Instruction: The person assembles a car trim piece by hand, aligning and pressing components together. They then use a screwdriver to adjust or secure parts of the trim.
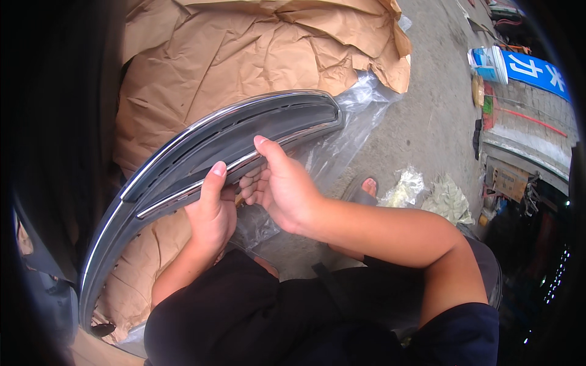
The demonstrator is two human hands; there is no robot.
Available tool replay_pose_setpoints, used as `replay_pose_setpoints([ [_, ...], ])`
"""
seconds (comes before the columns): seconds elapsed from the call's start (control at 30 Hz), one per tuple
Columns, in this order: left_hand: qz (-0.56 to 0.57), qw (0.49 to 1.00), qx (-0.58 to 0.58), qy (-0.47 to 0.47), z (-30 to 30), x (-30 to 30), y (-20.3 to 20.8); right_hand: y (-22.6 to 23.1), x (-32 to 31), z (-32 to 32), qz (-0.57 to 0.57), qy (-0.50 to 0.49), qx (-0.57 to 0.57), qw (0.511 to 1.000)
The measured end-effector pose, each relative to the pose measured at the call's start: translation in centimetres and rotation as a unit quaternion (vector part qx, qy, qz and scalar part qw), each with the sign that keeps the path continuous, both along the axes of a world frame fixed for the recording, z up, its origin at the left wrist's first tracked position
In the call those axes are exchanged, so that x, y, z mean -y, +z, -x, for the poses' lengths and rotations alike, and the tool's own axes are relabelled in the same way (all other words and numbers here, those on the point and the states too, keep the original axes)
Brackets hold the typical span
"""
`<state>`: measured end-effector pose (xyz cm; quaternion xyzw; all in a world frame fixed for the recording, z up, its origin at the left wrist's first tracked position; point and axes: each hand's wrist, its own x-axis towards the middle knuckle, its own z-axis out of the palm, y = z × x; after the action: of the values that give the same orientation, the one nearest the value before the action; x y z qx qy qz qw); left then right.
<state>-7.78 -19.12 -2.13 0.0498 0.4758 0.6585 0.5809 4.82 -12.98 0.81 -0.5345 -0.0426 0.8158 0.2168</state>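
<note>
A long, curved dark car trim piece with chrome strips along its edges stretches from the lower left up to the centre. My left hand grips its near edge, thumb on the chrome strip and fingers hidden underneath. Beside it, my right hand presses its thumb on the same edge closer to the far end, its fingers curled below. Brown wrapping paper lies crumpled beneath and behind the trim.
Clear plastic film spreads past the trim's far end. Crumpled wrapping lies on the concrete floor at right. A white-and-blue bucket stands farther right, by a blue sign. A dark upright surface borders the left.
</note>
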Motion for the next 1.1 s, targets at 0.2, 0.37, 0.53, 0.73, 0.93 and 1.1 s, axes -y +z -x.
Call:
replay_pose_setpoints([
  [0.2,0.014,1.000,0.018,-0.008,0.2,0.0,0.1,-0.3,0.1,0.2,-0.009,-0.014,-0.005,1.000],
  [0.37,0.010,1.000,-0.006,-0.016,0.2,0.1,0.1,-0.5,0.6,0.2,-0.023,-0.015,-0.004,1.000],
  [0.53,-0.010,0.999,0.049,-0.003,-0.6,0.3,-0.1,-0.1,0.4,-0.6,0.048,-0.028,0.033,0.998],
  [0.73,-0.033,0.996,0.085,0.005,-0.8,0.3,0.0,0.0,-0.8,-1.8,0.047,-0.019,0.085,0.995],
  [0.93,-0.027,0.995,0.092,-0.025,-0.5,-0.1,0.4,-1.7,-2.5,-5.8,0.073,-0.002,0.168,0.983],
  [1.1,-0.020,0.997,0.072,-0.015,-0.9,0.0,0.4,-4.2,-5.0,-9.9,0.055,-0.004,0.151,0.987],
])
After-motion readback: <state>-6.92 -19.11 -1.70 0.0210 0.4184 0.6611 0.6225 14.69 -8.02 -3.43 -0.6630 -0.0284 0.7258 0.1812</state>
